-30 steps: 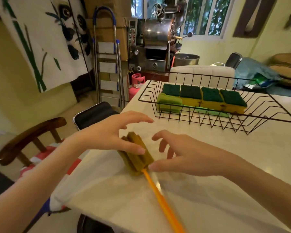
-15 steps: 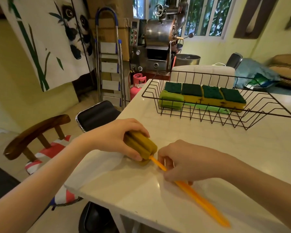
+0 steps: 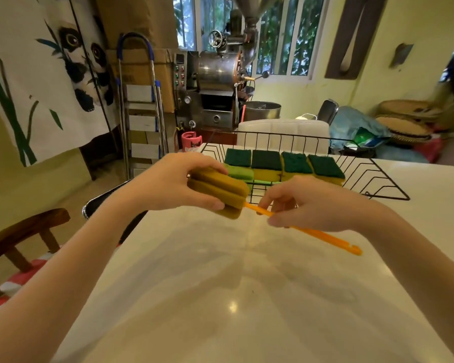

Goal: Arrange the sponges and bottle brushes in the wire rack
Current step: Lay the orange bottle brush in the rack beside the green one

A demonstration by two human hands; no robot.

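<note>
I hold a bottle brush (image 3: 220, 191) with a mustard sponge head and an orange handle above the white table (image 3: 247, 297), lying nearly level. My left hand (image 3: 176, 182) grips the sponge head; my right hand (image 3: 307, 205) pinches the orange handle, whose hooked end sticks out to the right. Just behind them stands the black wire rack (image 3: 372, 176). In the rack lies a row of several sponges (image 3: 283, 165) with dark green scrub tops and yellow or light green bodies. Part of the rack's front left is hidden by the brush head and my hands.
A wooden chair (image 3: 24, 231) and a black chair (image 3: 100, 203) stand off the table's left edge. Behind the rack sit a white plastic container (image 3: 283, 132), a stepladder (image 3: 142, 108) and a metal machine (image 3: 218, 87). Bare table surface spreads in front of my hands.
The brush has been lifted off the table and carried toward the rack. My left hand closed on its sponge head and my right hand took the handle, which swung to the right.
</note>
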